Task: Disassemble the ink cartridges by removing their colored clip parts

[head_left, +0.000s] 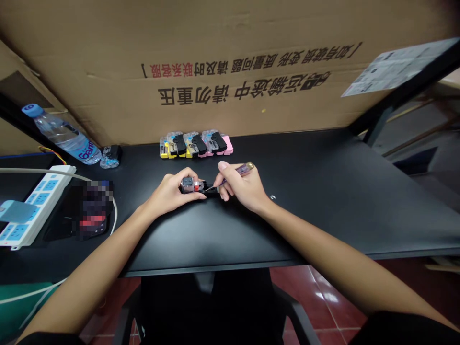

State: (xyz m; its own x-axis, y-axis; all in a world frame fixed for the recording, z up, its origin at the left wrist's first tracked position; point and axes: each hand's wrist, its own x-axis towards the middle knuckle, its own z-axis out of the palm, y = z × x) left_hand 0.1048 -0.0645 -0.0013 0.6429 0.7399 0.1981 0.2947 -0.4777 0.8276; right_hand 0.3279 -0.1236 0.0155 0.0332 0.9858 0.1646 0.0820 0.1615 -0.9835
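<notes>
My left hand [176,191] is closed around a small black device [187,183] with a clear section and a bit of red, held low over the black table. In my right hand [246,189] is a slim screwdriver [244,169] with a see-through purplish handle and a brass-coloured end. Its thin shaft slants down to the left, and the tip is at the device's right part. Whether the tip touches a screw is too small to tell. My right fingers also lie close to the device's dark right end.
Several small clear-and-black units with yellow or pink parts [196,143] lie against the cardboard [230,115]. Another unit [110,156] is beside a water bottle [66,136]. At left are a power strip [39,201], a cable and a blurred phone-like object [93,211]. A tiny white piece [272,197] lies right.
</notes>
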